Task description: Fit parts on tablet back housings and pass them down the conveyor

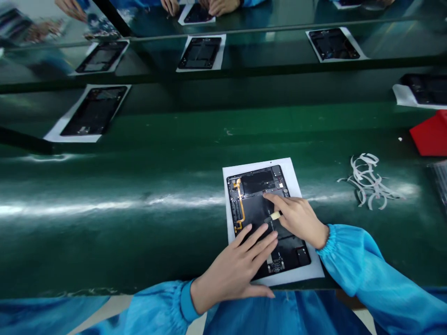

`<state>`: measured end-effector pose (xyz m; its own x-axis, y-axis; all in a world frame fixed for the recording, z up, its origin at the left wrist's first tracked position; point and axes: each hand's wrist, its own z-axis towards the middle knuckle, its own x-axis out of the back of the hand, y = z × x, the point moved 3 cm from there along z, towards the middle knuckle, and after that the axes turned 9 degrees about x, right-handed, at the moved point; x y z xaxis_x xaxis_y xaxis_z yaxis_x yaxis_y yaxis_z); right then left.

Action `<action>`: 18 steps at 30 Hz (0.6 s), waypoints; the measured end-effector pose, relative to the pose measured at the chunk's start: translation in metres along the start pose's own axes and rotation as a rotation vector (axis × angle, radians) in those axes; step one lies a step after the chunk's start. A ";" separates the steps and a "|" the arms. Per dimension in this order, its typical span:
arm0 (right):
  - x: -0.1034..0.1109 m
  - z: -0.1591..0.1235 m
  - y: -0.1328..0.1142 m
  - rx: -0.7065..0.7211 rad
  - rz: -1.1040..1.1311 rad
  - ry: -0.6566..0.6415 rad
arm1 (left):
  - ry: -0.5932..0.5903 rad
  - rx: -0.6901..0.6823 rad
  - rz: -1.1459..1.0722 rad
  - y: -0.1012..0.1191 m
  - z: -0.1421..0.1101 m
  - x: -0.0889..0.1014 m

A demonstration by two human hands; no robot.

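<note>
Head view showed the white sheet (294, 186) lying close to the near edge of the green bench (139, 251), its lower side almost at that edge. To the left, bare green surface ran a long way; a second black housing (94, 111) lay well apart, at the upper left. Beyond the sheet, more green stretched up to a raised ledge. On the right, room was tighter: a tangle of curled white strips (365, 176) lay near the sheet, with a red container (433, 135) farther off by the right border.

On the sheet lay the open black tablet housing (254, 209), slightly turned, with sheet showing along its sides. The left hand (237, 265) lay over its lower left part, fingers spread. The right hand (300, 216) reached in over the right side, forefinger extended to the housing's upper middle, other fingers curled. A cream piece with a dark tip (275, 215) stuck out beneath them; whether they pinched it I could not tell. The orange flex cable (241, 204) ran along the left side, beyond both hands' fingertips.
</note>
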<state>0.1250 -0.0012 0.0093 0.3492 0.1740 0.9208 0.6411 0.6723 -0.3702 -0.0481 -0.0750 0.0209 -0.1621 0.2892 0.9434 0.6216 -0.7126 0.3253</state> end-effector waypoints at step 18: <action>0.002 -0.008 0.005 -0.004 0.085 0.254 | 0.015 0.057 -0.077 0.003 -0.012 -0.006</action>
<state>0.1347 -0.0033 0.0083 0.5618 0.0430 0.8261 0.6050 0.6597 -0.4458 -0.0544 -0.0860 0.0171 -0.2223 0.3317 0.9168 0.6493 -0.6511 0.3930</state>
